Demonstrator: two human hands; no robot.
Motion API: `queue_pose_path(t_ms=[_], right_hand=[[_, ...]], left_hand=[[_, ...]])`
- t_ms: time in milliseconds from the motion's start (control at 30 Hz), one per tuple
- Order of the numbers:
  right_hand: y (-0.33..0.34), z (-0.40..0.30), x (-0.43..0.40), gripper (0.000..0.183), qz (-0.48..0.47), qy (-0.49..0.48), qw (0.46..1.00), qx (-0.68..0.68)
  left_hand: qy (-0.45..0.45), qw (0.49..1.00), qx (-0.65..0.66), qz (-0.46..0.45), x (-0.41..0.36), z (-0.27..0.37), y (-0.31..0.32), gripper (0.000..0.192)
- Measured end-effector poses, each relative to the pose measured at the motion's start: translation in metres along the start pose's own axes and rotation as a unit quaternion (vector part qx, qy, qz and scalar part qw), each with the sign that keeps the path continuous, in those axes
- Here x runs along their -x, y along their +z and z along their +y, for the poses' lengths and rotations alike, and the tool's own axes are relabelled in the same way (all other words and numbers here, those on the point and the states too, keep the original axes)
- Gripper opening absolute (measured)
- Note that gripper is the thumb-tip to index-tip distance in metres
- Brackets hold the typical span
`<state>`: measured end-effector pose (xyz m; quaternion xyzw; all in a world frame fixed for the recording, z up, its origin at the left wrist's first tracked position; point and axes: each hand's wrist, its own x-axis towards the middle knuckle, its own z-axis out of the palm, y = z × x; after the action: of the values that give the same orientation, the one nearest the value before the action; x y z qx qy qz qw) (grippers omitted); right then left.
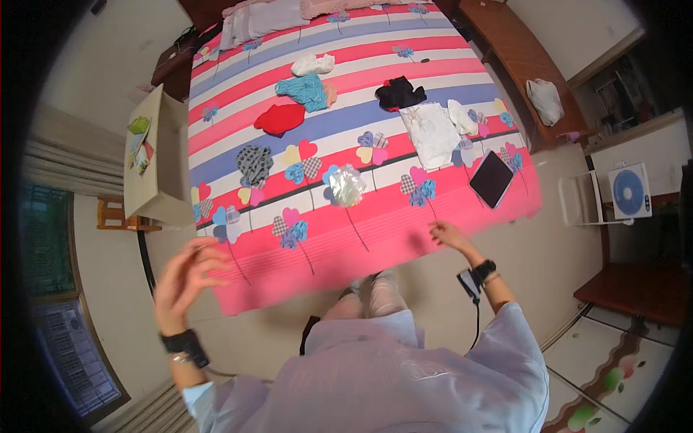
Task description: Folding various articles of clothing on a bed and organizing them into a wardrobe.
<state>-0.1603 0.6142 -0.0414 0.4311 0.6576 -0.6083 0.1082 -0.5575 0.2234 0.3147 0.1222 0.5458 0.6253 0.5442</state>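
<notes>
My left hand [189,279] is raised near the left front corner of the bed, fingers spread and holding nothing. Over the bed's front edge hangs my right hand [448,236], bare of any object, its fingers loosely bent and apart. Nearest to it lie a dark-screened tablet [491,179] and a shiny, crumpled plastic-like piece [348,186]. A grey patterned cloth [254,164], a red cloth [280,119] and a blue striped one [304,92] lie bunched on the left. To the right are a black garment [400,93] and a white garment [430,134], spread fairly flat.
A striped, flower-printed sheet [325,238] covers the bed. Two more white cloths [312,64] [462,118] rest on it. On the left stands a cream cabinet [154,157] with small items on top. A box fan [629,190] and a wooden bench [520,59] are at the right.
</notes>
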Motion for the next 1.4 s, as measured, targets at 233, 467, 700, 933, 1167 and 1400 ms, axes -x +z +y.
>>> queue_pose_path(t_ms=[233, 467, 700, 933, 1167, 1400], right_hand=[[-0.087, -0.011, -0.304, 0.074, 0.322, -0.039, 0.914, 0.244], [-0.112, -0.019, -0.430, 0.076, 0.412, 0.042, 0.800, 0.435], [-0.230, -0.048, -0.382, 0.041, 0.590, -0.105, 0.791, 0.124], [-0.161, -0.185, -0.561, 0.063, 0.273, -0.068, 0.924, 0.260], [-0.086, -0.190, -0.618, 0.098, 0.312, 0.021, 0.871, 0.379], [-0.122, -0.232, -0.580, 0.067, 0.367, -0.128, 0.846, 0.365]], left_hand=[[0.056, 0.952, -0.185, 0.239, -0.187, -0.065, -0.086, 0.044], [-0.091, 0.840, -0.505, 0.179, -0.425, -0.365, -0.157, 0.116], [-0.341, 0.757, -0.398, 0.391, -0.531, -0.398, -0.136, 0.144], [-0.423, 0.727, -0.407, 0.357, -0.537, -0.388, -0.134, 0.147], [-0.391, 0.727, -0.415, 0.382, -0.537, -0.391, -0.143, 0.153], [-0.335, 0.768, -0.464, 0.288, -0.512, -0.403, -0.163, 0.153]])
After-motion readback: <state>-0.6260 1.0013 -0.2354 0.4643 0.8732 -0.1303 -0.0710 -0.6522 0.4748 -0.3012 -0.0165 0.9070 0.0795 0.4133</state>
